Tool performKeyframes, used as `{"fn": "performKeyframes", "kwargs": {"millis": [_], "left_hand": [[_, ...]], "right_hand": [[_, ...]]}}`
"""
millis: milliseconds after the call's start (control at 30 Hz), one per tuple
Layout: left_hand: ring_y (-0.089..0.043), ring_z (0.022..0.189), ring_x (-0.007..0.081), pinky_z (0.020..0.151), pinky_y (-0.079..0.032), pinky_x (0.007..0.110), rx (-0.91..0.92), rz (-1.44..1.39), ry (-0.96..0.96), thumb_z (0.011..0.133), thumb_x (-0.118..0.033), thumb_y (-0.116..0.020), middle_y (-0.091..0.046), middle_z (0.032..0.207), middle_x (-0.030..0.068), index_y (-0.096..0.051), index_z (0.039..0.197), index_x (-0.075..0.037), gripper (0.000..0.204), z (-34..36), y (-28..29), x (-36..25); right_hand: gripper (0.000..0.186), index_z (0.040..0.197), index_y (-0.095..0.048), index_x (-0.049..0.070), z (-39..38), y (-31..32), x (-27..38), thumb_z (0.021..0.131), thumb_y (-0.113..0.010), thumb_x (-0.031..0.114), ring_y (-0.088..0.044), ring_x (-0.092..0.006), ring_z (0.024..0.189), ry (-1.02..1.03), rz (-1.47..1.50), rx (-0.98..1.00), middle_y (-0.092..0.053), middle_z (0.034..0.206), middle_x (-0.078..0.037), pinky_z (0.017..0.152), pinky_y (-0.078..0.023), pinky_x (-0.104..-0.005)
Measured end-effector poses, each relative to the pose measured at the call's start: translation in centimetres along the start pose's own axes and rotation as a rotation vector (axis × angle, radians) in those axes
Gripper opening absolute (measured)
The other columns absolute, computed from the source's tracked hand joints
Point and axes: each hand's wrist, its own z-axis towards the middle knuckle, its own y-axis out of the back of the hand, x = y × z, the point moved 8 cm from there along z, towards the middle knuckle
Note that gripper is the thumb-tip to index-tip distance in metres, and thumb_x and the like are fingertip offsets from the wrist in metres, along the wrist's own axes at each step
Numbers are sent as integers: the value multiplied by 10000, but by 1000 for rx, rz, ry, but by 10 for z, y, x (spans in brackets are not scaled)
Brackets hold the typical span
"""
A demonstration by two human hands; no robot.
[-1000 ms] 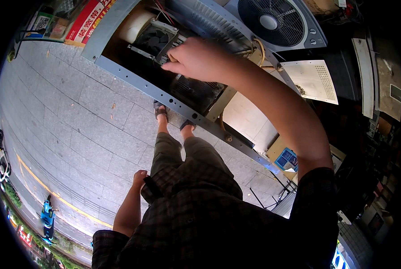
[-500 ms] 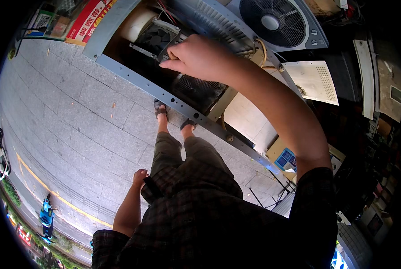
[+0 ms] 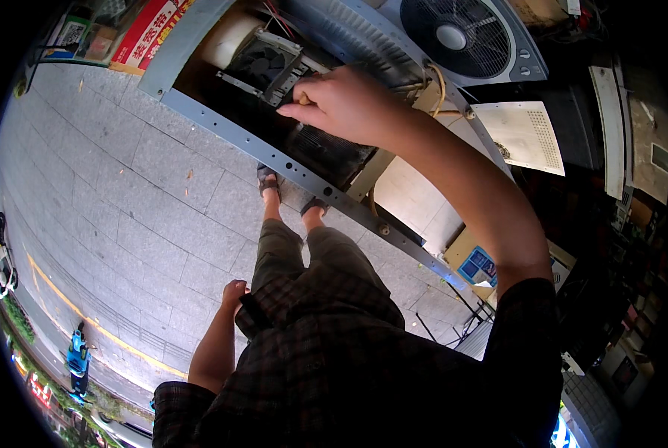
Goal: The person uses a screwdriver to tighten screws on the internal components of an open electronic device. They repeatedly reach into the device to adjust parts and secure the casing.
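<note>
My right hand [image 3: 341, 104] reaches into an open metal appliance cabinet [image 3: 199, 112], its fingers pinched round a small tan piece I cannot make out clearly, just beside a metal bracket [image 3: 289, 82] that frames a small black fan [image 3: 263, 63]. A white cylinder [image 3: 229, 41] sits left of the fan, and dark fins [image 3: 323, 149] show below my hand. Down by my waist, my left hand [image 3: 234, 293] is curled against my shirt near a dark strap; what it holds, if anything, is hidden.
A grey box fan [image 3: 483, 63], a perforated white panel [image 3: 521, 138] and cluttered shelves stand at the right. A red sign [image 3: 143, 37] is at upper left. Grey paving [image 3: 125, 172] runs under my feet toward a road with parked scooters [image 3: 78, 355].
My right hand has shifted slightly to the right and down, showing more of the bracket. My left hand stays at my waist. A white vehicle has come into view at lower left.
</note>
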Motion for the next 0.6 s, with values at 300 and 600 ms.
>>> {"fn": "performKeyframes", "kwargs": {"millis": [300, 600], "left_hand": [[-739, 894, 269, 802, -563, 396, 3, -201, 56, 914, -303, -555, -771, 947, 153, -719, 1105, -25, 376, 13, -12, 48], [-741, 900, 278, 813, -570, 398, -12, -184, 171, 926, -289, -580, -768, 957, 162, -703, 1133, 1, 377, 4, -5, 18]], "right_hand": [[299, 881, -703, 9, -3, 25, 4, 975, -731, 292, -688, -238, 588, -89, 79, -11, -725, 716, -111, 568, -508, -338], [297, 854, -704, 16, 1, 11, 4, 968, -729, 290, -694, -282, 609, -13, -66, -46, -704, 688, -128, 572, -516, -347]]}}
